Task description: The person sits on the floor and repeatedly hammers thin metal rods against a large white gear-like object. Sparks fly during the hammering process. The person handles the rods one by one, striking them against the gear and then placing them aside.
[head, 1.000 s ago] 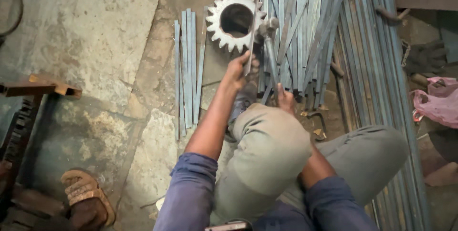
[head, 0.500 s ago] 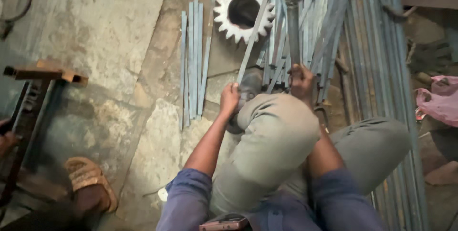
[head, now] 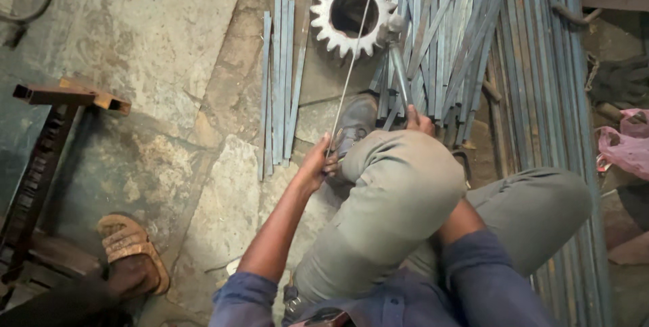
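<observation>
Left hand [head: 316,165] is closed round the near end of a thin strip [head: 350,70], and that strip runs long and nearly straight away from the person, leaning slightly right, its far tip crossing the gear [head: 353,11]. So the strip lies dead ahead of the left hand, long axis pointing up the floor, resting across the gear's bore as far as one can tell. Right hand [head: 419,121] is wrapped round the handle of a hammer [head: 397,63], grip firm, the head up beside the gear's right edge, just by the strip's upper stretch. The right hand sits nearer the gear; the left is further back, by the knee. One gear, toothed, pale, lying flat with a dark hole in the middle. One hammer. One strip in hand. To the left, a small bundle of strips [head: 280,84] lies parallel on the floor, about six, hard to count exactly. To the right, a big heap of strips [head: 460,36] fans out, too many to count. One shoe [head: 353,124] shows just ahead of the raised knee. A sandal [head: 132,249] on someone else's foot sits bottom left, well apart.
</observation>
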